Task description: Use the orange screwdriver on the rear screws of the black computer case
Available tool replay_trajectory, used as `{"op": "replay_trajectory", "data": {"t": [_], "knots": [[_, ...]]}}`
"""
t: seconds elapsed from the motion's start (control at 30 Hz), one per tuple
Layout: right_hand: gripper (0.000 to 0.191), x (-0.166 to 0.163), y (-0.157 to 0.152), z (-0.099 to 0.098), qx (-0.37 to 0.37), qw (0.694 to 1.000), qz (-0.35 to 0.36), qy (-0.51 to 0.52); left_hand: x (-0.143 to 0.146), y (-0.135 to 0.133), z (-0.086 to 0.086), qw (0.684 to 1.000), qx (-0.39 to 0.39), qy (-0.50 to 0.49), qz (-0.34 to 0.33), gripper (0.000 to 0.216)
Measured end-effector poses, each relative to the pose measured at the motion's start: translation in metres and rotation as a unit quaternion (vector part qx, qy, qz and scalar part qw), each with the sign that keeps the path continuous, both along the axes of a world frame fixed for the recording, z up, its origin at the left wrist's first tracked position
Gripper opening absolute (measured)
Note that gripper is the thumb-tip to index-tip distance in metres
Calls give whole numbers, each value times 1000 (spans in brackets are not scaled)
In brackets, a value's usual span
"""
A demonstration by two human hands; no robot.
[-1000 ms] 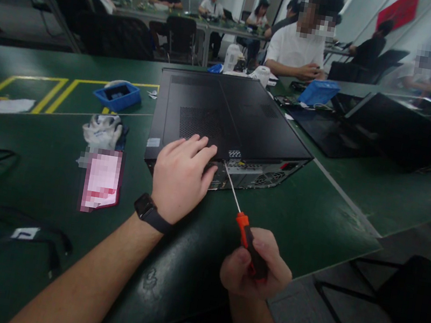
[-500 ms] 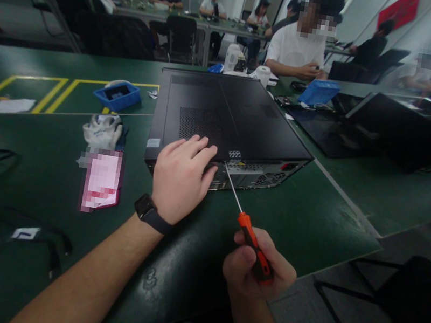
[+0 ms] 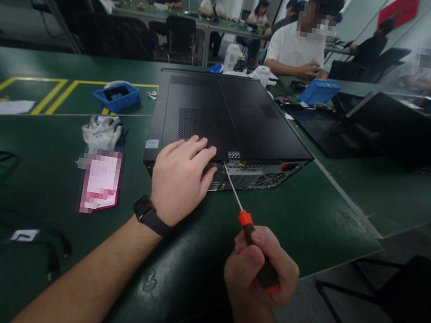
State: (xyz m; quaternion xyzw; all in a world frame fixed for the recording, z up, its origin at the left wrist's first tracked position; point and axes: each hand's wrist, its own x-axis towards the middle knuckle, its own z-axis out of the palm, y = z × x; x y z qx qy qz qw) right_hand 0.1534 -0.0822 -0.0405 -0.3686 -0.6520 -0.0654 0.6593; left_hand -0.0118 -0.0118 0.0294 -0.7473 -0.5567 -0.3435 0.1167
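Note:
A black desktop computer case (image 3: 209, 95) lies flat on the green table, its back panel with ports and a fan grille turned towards me. My left hand (image 3: 182, 175) rests on the near edge of its top, fingers stretched over the cover and thumb by the back edge. In my right hand (image 3: 260, 267) is a screwdriver (image 3: 245, 219) with an orange and black handle, gripped in closed fingers. Its thin shaft points up and left, the tip meeting the back panel just below the cover's edge. Whatever is under the tip is too small to make out.
On the left lie a pale work glove (image 3: 102, 131), a pink-edged card (image 3: 102, 179), a blue tray (image 3: 117, 96) and black cables (image 3: 37, 226). Dark flat panels (image 3: 335, 128) and a blue box (image 3: 319, 93) lie on the right. A person in white (image 3: 296, 51) sits opposite.
The screwdriver's handle has turned in my right hand, and the fingers and thumb have shifted around it. Its tip stays at the same place, and my left hand has hardly moved.

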Motion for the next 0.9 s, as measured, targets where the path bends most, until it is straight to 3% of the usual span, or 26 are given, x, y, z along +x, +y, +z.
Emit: {"op": "replay_trajectory", "data": {"t": [0.13,0.3,0.4,0.63,0.8,0.9], "knots": [[28,-15,5,12,17,988,72,136,0,0,0,1000,-2,3,0,28],[31,-12,13,-3,67,988,67,121,0,0,0,1000,1,2,1,27],[22,-4,13,-11,38,995,40,85,0,0,0,1000,3,2,2,26],[21,-5,12,-7,43,997,33,55,0,0,0,1000,-1,2,1,28],[32,-10,10,-13,52,992,65,97,0,0,0,1000,-1,3,2,27],[37,-7,10,-20,50,995,38,82,0,0,0,1000,-4,-1,1,28]]}}
